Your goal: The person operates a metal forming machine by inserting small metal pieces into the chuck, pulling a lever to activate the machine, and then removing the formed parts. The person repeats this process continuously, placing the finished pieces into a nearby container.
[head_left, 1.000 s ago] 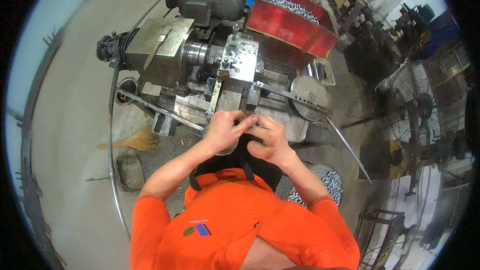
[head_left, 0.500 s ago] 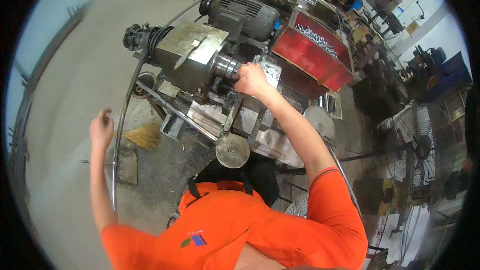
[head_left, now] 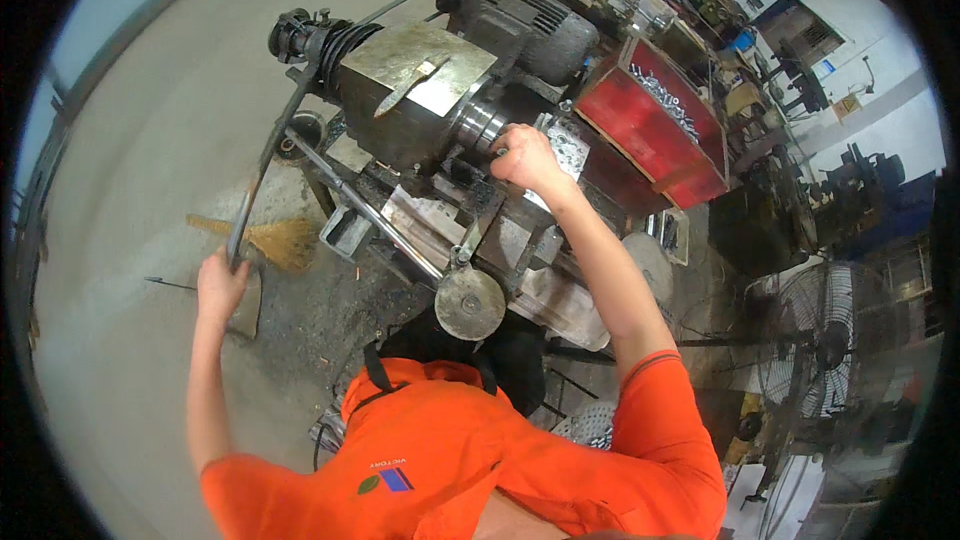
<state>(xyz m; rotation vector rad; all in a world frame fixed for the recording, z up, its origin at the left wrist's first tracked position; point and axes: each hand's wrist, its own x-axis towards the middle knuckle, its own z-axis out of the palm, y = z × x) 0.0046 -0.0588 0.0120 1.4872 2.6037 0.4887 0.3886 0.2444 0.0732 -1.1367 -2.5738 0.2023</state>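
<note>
A small lathe-like machine stands before me, with a grey headstock (head_left: pixel 400 110) and a shiny round spindle collar (head_left: pixel 480 127). My right hand (head_left: pixel 530 158) is closed at the collar's front; whatever its fingers hold is hidden. On the left, a long metal lever (head_left: pixel 262 170) slants down from the back of the headstock. My left hand (head_left: pixel 221 285) is wrapped round its lower end. A brush (head_left: pixel 410 88) lies on top of the headstock. Nearest my body is a round metal handwheel (head_left: pixel 470 303), below the machine's slide (head_left: pixel 502 242).
Behind the spindle stands a red bin (head_left: pixel 650 120) of small metal parts. A motor (head_left: pixel 525 25) sits at the back. A broom (head_left: pixel 280 242) lies on the floor by the lever. To the right are a large fan (head_left: pixel 815 340) and a perforated stool (head_left: pixel 588 424).
My left hand has gone from open air beside the lever to gripping it. The view has shifted slightly; my right hand stays at the spindle.
</note>
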